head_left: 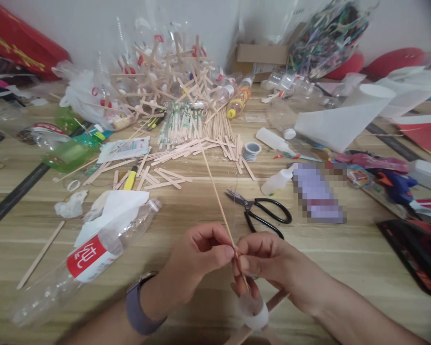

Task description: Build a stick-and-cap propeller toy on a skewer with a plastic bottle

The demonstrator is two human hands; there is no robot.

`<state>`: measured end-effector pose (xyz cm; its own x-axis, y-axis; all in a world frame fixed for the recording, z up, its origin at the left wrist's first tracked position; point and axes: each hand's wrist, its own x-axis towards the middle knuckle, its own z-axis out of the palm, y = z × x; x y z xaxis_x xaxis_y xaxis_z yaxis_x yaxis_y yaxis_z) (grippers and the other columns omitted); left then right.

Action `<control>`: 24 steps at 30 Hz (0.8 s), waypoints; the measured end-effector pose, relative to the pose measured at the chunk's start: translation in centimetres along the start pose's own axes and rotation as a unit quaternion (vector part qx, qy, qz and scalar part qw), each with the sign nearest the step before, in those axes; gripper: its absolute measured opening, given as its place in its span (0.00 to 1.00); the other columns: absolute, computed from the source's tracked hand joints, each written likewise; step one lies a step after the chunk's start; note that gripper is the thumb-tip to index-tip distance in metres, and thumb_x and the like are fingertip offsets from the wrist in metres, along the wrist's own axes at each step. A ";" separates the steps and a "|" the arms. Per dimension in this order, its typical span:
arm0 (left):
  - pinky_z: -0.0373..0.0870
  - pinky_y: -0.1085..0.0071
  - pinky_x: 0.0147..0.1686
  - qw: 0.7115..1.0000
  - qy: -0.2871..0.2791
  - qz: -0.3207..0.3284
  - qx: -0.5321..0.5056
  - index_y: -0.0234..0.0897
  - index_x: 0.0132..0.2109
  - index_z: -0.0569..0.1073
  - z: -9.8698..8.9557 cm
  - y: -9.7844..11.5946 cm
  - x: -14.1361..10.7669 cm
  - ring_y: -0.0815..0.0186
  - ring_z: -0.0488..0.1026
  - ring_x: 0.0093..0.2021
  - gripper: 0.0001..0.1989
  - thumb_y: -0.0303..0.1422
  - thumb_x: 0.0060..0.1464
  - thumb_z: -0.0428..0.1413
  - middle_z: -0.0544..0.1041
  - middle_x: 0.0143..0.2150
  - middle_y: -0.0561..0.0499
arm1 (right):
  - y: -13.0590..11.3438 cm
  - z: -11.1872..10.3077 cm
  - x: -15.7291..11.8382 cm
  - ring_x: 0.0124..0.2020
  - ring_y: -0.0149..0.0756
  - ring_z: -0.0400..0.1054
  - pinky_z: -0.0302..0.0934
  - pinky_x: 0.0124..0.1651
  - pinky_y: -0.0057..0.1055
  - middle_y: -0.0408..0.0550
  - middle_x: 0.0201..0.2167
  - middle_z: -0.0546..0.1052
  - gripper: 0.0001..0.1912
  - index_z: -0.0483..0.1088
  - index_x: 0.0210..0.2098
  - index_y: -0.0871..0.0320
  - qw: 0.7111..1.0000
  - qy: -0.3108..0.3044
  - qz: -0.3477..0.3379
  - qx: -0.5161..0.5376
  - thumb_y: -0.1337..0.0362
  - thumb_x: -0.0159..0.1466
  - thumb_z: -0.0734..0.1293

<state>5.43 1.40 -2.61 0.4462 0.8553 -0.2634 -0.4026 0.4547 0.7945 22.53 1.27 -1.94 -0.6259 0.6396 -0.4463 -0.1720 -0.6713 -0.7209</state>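
Both hands [196, 256] [278, 261] grip a stick [216, 191]; a bottle label [88, 256] reads "纯".

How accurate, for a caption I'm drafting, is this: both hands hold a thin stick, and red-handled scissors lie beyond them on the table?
One slip: in the head view, the scissors are black-handled, not red. Otherwise, the left hand and right hand hold the thin stick, with the scissors beyond on the table.

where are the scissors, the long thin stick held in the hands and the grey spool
Scissors [250, 205]: head view, on the pivot.
Long thin stick [216, 192]: head view, midway along its bare upper length.
Grey spool [252, 152]: head view, on its side.
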 end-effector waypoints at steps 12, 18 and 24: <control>0.63 0.74 0.26 0.999 -0.014 -0.030 -0.007 0.35 0.24 0.71 0.1 0.3 0.1 0.70 0.68 0.22 0.12 0.36 0.41 0.66 0.73 0.21 0.53 | 0.1 0.0 0.1 0.19 0.24 0.67 0.58 0.25 0.22 0.43 0.21 0.77 0.16 0.72 0.25 0.62 1.000 -0.010 0.001 -0.010 0.55 0.54 0.75; 0.61 0.75 0.24 0.998 -0.021 -0.057 -0.004 0.35 0.25 0.69 0.1 0.4 0.1 0.72 0.67 0.19 0.14 0.37 0.42 0.65 0.70 0.19 0.56 | 0.1 0.4 -0.4 0.21 0.25 0.64 0.57 0.27 0.24 0.44 0.22 0.76 0.17 0.73 0.25 0.61 0.993 0.017 -0.046 -0.103 0.52 0.58 0.72; 0.58 0.76 0.25 0.998 0.016 -0.051 0.040 0.35 0.29 0.68 -0.1 0.3 0.2 0.74 0.64 0.23 0.16 0.37 0.39 0.67 0.69 0.24 0.57 | -0.2 0.6 -0.6 0.21 0.26 0.61 0.56 0.27 0.25 0.44 0.21 0.74 0.19 0.72 0.25 0.61 0.986 0.013 -0.063 -0.156 0.49 0.60 0.69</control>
<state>5.32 1.68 -2.49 0.4556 0.8134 -0.3615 -0.2907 0.5199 0.8033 22.51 0.83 -1.18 -0.5939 0.7230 -0.3529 -0.0031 -0.4408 -0.8976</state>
